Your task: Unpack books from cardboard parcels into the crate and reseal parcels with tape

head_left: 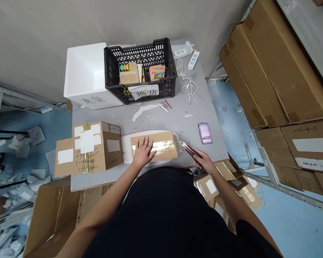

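A small brown cardboard box point(165, 138), sealed with shiny tape, lies on a white sheet near the table's front edge. Flat on its left part rests my left hand point(143, 151), fingers spread and holding nothing. My right hand point(204, 160), to the right of the box, is closed around a black and red box cutter point(190, 150). The cutter's tip points up and left, close to the box's right end but apart from it. A phone point(205, 133) with a lit screen lies beyond my right hand.
A larger carton point(111, 147) stands on the left of the grey table point(193, 114). Behind are a white foam box point(93, 98), a black crate point(172, 84) holding booklets, power strips point(193, 60) and a white cable point(190, 87). Cartons point(282, 61) stand at the right.
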A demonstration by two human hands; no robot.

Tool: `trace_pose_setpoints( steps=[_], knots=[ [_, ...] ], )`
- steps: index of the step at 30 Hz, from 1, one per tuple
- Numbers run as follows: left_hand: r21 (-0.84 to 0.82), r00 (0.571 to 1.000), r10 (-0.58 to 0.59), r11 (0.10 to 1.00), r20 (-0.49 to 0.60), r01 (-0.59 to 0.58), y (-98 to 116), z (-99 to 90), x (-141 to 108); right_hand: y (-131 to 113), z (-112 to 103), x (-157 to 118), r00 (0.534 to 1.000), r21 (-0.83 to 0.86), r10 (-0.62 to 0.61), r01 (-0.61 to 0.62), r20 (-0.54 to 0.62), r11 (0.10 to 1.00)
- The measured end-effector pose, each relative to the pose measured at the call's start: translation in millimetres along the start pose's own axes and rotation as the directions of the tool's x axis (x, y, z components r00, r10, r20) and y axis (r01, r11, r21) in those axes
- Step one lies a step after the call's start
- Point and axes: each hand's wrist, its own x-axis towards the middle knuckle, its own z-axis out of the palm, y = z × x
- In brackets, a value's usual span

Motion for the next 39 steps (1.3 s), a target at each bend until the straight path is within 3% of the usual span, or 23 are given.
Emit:
trace_pose_setpoints(
  steps=[10,39],
  knots=[
    [0.013,1.0,-0.003,1.0,0.011,0.003,-0.7,-0.2,0.4,-2.2,16.8,28.8,1.0,-0.043,0.014,-0.014,0.004,0.999],
    [0.021,0.998,-0.033,0.999,0.045,0.032,4.5,1.2,3.5,3.1,3.7,-18.2,0.977,-0.107,0.161,-0.147,0.137,0.983]
  ],
)
